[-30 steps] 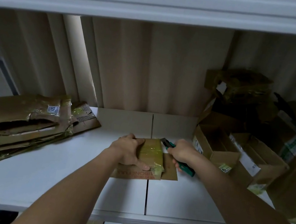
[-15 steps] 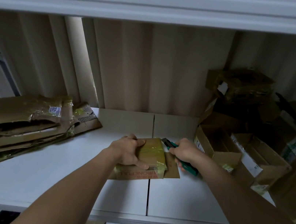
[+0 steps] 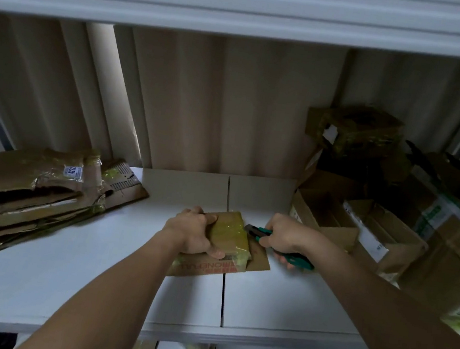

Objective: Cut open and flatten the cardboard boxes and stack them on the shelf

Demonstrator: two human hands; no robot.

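A small cardboard box (image 3: 230, 235), wrapped in yellowish clear tape and printed with red letters, sits in the middle of the white shelf (image 3: 75, 264). My left hand (image 3: 193, 230) grips its left side, thumb on the near edge. My right hand (image 3: 285, 235) grips a green utility knife (image 3: 261, 233). The knife's dark tip touches the box's right top edge. A loose flap lies flat on the shelf under the knife.
A stack of flattened taped cardboard (image 3: 25, 194) lies on the shelf at the left. Several open and taped boxes (image 3: 364, 224) are piled at the right. Another shelf board (image 3: 248, 3) hangs overhead; a corrugated wall stands behind.
The box and both hands have shifted slightly, with the knife tip staying at the box's right top edge. Nothing was let go.
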